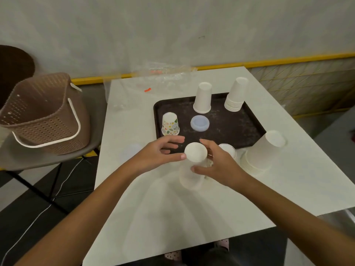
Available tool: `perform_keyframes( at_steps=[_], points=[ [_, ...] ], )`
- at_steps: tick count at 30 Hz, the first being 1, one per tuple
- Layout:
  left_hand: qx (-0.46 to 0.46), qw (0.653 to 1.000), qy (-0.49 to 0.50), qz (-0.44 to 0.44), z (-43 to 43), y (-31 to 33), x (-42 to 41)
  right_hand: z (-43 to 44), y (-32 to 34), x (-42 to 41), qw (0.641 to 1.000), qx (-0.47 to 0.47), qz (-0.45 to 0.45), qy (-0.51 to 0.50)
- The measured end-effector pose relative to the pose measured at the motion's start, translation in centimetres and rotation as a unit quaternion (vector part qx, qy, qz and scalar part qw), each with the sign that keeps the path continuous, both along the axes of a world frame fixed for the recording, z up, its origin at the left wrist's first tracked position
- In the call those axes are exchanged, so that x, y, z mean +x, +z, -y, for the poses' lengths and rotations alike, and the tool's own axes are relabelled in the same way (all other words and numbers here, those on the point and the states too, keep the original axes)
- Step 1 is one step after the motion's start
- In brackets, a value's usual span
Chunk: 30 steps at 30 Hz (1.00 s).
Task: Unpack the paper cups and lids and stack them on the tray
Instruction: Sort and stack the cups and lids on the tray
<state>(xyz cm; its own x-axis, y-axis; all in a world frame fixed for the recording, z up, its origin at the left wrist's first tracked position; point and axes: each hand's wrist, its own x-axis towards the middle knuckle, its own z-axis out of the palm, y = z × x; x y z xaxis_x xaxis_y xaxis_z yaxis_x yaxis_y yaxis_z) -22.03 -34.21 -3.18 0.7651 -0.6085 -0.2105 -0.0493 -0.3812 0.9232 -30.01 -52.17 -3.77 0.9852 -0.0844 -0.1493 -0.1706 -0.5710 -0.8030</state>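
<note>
Two hands work the cup stack (195,152): your right hand (217,166) clasps its side, your left hand (159,152) seemingly rests loose, thumb touching the top, so lift it squarely onto the tray (240,127).

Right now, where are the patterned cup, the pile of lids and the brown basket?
Patterned cup (170,124): head view, on its printed side.
Pile of lids (199,122): head view, on the top lid's flat middle.
Brown basket (48,121): head view, on its perforated front wall.
</note>
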Motion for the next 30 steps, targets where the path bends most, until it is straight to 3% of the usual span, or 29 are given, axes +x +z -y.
perform_keyframes(
  at_steps=[5,13,30],
  points=[
    [0.015,1.0,0.011,-0.001,-1.1,-0.1,-0.2,-2.1,-1.5,0.4,0.999,-0.002,0.032,0.003],
    [0.037,0.999,0.028,0.018,-2.3,0.0,-0.6,-3.8,-2.6,1.7,0.999,0.027,0.012,0.028],
    [-0.021,0.996,0.074,0.049,-2.1,1.3,-0.3,-2.7,0.0,3.2,0.995,0.02,0.057,0.084]
  ],
)
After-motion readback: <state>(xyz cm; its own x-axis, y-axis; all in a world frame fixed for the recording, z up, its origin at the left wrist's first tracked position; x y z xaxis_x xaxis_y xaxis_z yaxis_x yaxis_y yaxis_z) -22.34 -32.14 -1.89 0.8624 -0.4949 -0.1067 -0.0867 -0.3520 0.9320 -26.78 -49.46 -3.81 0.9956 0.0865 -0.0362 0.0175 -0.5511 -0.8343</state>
